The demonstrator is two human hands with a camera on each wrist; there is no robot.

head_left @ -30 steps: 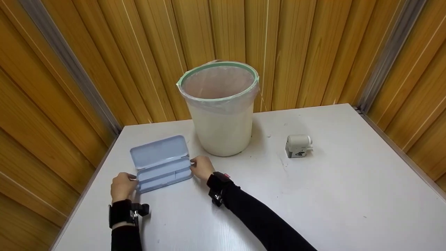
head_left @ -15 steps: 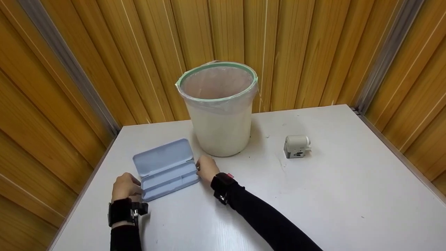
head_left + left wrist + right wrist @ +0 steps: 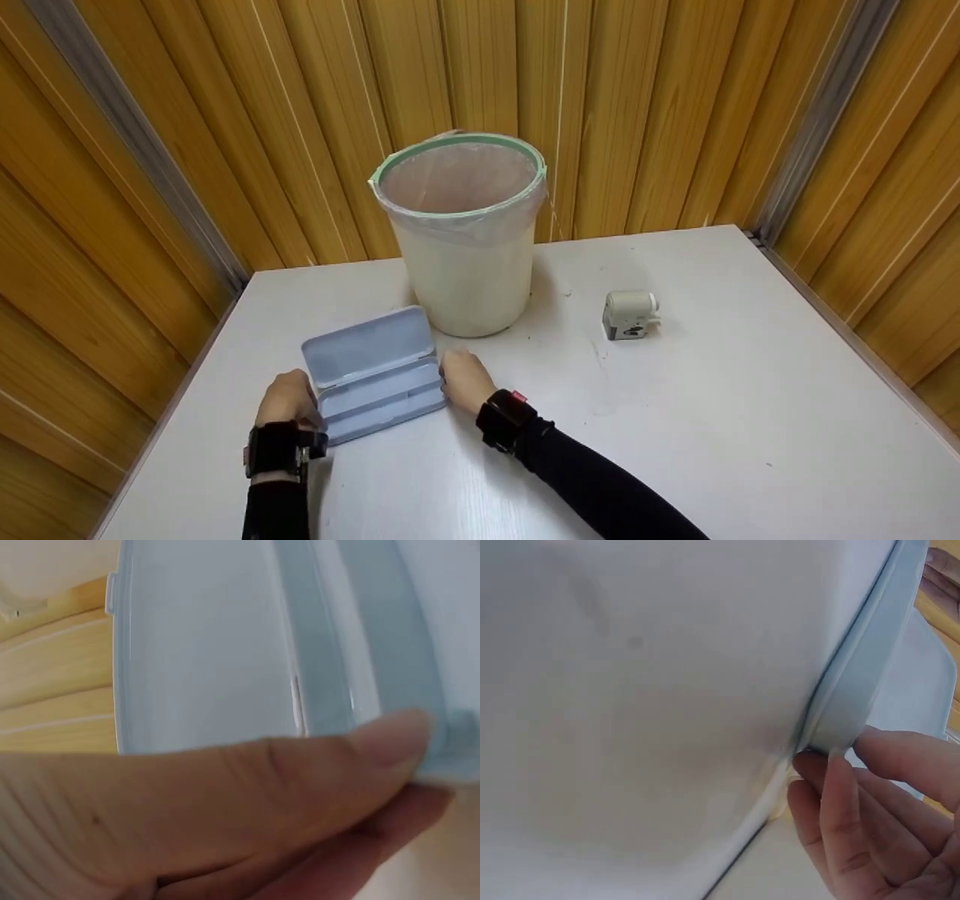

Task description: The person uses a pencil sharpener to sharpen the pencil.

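Note:
A light blue plastic pencil case (image 3: 369, 347) lies open on the white table, its lid folded back and the shallow compartments facing up; I see nothing inside them. At its left end my left hand (image 3: 289, 397) grips the edge. The left wrist view shows the thumb (image 3: 315, 772) over the rim and fingers beneath. My right hand (image 3: 466, 379) holds the opposite end; in the right wrist view, curled fingertips (image 3: 840, 772) meet the case's end wall (image 3: 855, 697).
Behind the case stands a cream bin (image 3: 469, 277) with a green rim and a clear liner. A small beige pencil sharpener (image 3: 628, 315) with a crank sits to the right on the white table (image 3: 675, 427). Wood-patterned panels (image 3: 480, 67) enclose the back and sides.
The pencil case has shifted right and toward me, with both hands moving along at its ends. The bin and sharpener stay on their spots while the view shifts slightly.

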